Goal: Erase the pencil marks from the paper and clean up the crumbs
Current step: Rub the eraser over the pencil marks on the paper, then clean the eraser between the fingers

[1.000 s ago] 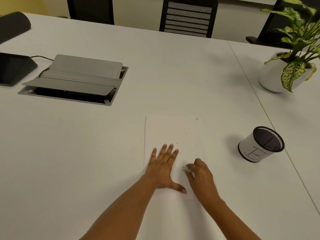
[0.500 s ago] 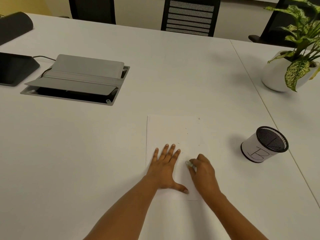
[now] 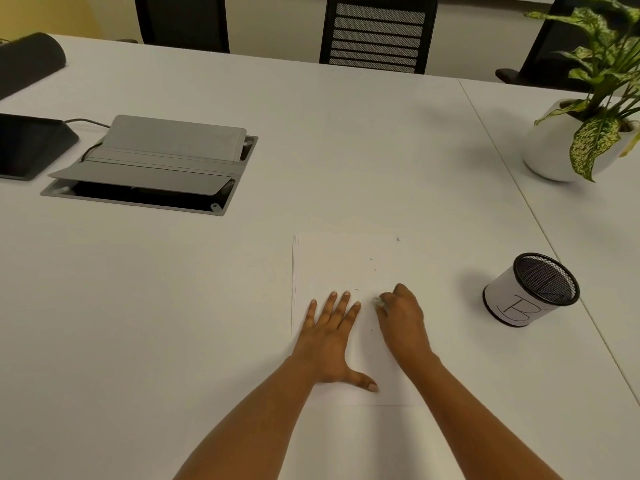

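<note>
Plainly, the white bench carries everything, and the paper lies flat on it, low and just right of the frame's centre, with its near edge toward the person. I'd judge that sheet light, thin and quick to slide or crease under rubbing. It wants pinning with a flat palm beside the worked spot rather than any pinch at an edge. The left hand does just that: fingers straight and spread, thumb out to the right, palm pressed on the sheet's lower left part, forearm rising from the bottom of the frame. The right hand, just to its right, is curled knuckles-up, pinching a small pale eraser whose end shows at the hand's upper left, down at the paper. The eraser looks small and somewhat soft, best held close to its working end. A few dark specks dot the sheet above the hands. Whether they are crumbs or leftover marks I cannot tell, but they look light enough to scatter at a brush.
</note>
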`<act>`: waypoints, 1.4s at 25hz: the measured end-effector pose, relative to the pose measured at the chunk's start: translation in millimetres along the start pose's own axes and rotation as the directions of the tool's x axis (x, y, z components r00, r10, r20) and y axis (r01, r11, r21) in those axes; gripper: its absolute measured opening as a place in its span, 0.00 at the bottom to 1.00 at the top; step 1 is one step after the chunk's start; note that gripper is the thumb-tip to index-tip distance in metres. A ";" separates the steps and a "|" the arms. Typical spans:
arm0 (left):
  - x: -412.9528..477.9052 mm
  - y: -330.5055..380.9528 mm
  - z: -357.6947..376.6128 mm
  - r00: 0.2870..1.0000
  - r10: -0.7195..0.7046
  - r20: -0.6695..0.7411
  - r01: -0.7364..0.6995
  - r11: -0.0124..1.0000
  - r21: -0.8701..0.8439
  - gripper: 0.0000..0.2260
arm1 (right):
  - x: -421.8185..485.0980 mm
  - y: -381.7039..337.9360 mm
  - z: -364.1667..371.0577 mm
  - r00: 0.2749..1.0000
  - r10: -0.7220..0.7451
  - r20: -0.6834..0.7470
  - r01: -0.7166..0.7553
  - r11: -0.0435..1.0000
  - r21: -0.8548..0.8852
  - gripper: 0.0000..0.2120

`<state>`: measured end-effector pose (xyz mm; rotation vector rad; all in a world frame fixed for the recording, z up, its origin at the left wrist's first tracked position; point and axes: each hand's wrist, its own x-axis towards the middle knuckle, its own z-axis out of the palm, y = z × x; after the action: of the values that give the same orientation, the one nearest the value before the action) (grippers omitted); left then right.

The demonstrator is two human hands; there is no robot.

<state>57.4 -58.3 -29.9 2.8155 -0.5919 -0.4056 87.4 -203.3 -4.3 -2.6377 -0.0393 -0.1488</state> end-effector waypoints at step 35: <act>-21.0 35.1 -60.3 0.983 -0.121 -0.138 -0.031 0.629 -0.777 0.13 | -53.1 -5.7 -60.6 0.677 0.155 0.719 -0.734 0.072 0.676 0.10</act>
<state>45.4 -70.4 40.9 1.9798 -0.2085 -0.3077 28.4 -227.4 45.3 -1.1695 0.4534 0.6153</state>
